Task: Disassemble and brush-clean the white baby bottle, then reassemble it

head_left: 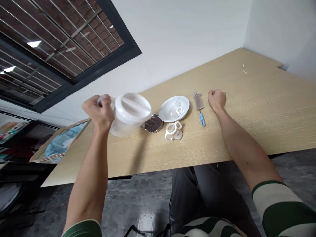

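Observation:
My left hand (97, 110) is wrapped round the handle of a translucent plastic pitcher (132, 113) with a white lid, raised above the table's left side. My right hand (217, 98) rests on the table as a fist, and nothing shows in it. Just left of that fist lies a bottle brush (198, 103) with a blue handle. A white bowl (163, 108) holds a few small white parts and something thin like a straw. In front of the bowl is a small bottle (178, 134) with a white two-handled ring. A metal pan (154, 124) with dark contents is partly hidden behind the pitcher.
The wooden table (247, 125) runs along a white wall. A thin white strip (244, 69) lies at its far right. Beside the left end stands a box (61, 143) with blue cloth in it. A barred window (69, 42) is at upper left.

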Demonstrator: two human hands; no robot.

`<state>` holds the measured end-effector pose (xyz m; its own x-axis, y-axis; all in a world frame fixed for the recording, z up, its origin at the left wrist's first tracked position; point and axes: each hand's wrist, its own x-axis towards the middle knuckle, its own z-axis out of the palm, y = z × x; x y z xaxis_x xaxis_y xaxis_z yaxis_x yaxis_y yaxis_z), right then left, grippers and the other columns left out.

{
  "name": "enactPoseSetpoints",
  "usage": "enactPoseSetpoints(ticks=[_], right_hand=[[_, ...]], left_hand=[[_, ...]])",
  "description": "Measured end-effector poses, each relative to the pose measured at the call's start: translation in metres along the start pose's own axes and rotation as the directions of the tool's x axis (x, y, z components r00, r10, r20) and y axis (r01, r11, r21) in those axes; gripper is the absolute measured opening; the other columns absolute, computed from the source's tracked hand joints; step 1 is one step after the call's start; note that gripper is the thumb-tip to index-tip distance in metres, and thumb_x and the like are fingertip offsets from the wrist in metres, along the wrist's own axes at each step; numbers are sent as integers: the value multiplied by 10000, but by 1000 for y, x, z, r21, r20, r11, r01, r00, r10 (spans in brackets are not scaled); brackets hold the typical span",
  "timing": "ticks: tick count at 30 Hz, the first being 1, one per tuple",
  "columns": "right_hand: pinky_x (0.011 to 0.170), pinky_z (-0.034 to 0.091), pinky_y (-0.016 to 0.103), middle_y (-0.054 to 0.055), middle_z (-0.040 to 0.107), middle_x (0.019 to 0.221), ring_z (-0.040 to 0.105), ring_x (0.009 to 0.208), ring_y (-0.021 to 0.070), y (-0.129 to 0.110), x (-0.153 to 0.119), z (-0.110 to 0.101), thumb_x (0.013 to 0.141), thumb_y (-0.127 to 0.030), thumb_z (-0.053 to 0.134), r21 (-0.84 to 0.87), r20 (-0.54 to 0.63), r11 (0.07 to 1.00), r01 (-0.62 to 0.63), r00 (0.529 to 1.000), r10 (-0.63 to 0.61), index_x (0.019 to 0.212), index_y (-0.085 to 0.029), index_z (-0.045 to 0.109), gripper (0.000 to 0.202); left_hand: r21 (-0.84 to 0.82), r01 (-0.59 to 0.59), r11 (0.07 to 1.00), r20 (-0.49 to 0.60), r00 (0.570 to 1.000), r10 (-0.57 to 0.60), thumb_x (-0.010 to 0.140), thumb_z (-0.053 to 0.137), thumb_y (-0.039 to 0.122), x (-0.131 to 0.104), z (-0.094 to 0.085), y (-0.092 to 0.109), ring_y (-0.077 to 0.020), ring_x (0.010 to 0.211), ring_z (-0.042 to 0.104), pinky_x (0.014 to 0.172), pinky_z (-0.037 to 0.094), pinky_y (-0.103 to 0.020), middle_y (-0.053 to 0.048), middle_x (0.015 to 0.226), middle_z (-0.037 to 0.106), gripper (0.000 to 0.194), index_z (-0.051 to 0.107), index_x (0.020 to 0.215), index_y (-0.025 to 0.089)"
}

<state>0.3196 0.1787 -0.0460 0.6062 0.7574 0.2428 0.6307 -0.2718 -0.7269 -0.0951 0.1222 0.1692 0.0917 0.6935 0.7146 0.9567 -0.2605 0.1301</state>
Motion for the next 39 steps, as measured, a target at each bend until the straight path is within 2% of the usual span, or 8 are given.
enactPoseSetpoints(ticks=[2, 4, 10, 15, 25, 31, 35, 39], right_hand=[[787, 439, 395, 182, 692, 896, 614, 834, 270, 1, 1, 1, 931, -311, 393, -2, 19, 1000, 5, 1000, -5, 852, -147, 699, 356], [793, 442, 401, 183, 691, 894, 616, 839, 273, 1, 1, 2, 933, -317, 395, -1, 27, 1000, 10, 1000, -10, 853, -146, 700, 358], [763, 446, 379, 175, 695, 868, 605, 805, 254, 0, 1, 2, 926, -320, 400, 9, 8, 1000, 11, 1000, -11, 864, -144, 718, 368], [766, 446, 376, 180, 699, 893, 611, 823, 257, -1, 2, 1, 927, -325, 399, 9, 27, 1000, 3, 1000, -3, 875, -145, 723, 374], [769, 448, 381, 178, 695, 903, 622, 850, 267, 0, 4, 2, 950, -336, 395, 18, 69, 1000, 2, 998, -3, 913, -157, 725, 377], [781, 450, 384, 185, 696, 905, 630, 857, 271, 0, 4, 2, 959, -339, 393, 11, 65, 1000, 5, 998, -6, 912, -149, 719, 381], [790, 448, 387, 188, 697, 915, 629, 865, 272, -1, 3, 0, 960, -336, 380, 6, 85, 1000, 20, 996, -20, 892, -148, 715, 390], [801, 444, 390, 185, 697, 922, 626, 873, 270, -3, 2, -1, 965, -336, 370, 10, 90, 1000, 19, 996, -20, 897, -152, 714, 396]], left_hand=[[68, -23, 997, -27, 999, 25, 790, 435, 743, 6, 9, 11, -45, 521, 264, 678, 101, -292, 41, 493, 226, 632, 296, 541, 179], [104, -80, 991, 49, 996, 75, 718, 524, 693, 11, 24, 28, -57, 493, 253, 615, 150, -283, 35, 480, 298, 562, 315, 538, 203], [81, -227, 971, 194, 959, 208, 707, 553, 571, 21, 78, 77, -159, 517, 408, 568, 238, -319, -8, 480, 389, 399, 361, 598, 239], [85, -237, 968, 228, 950, 212, 737, 550, 549, 40, 107, 93, -234, 687, 575, 631, 325, -325, -55, 556, 504, 344, 469, 662, 223], [181, -260, 949, 306, 931, 197, 710, 577, 568, 52, 98, 73, -216, 602, 507, 600, 268, -328, -3, 483, 331, 410, 362, 606, 235], [108, -297, 949, 342, 907, 245, 707, 574, 569, 45, 103, 101, -148, 552, 388, 596, 220, -321, 14, 494, 314, 421, 340, 592, 238], [16, -309, 951, 291, 911, 292, 725, 572, 536, 50, 116, 122, -204, 619, 482, 607, 244, -345, -12, 510, 347, 400, 330, 616, 237], [-31, -252, 967, 233, 939, 252, 718, 590, 551, 62, 120, 120, -245, 739, 549, 639, 266, -356, -34, 530, 386, 407, 354, 611, 238]])
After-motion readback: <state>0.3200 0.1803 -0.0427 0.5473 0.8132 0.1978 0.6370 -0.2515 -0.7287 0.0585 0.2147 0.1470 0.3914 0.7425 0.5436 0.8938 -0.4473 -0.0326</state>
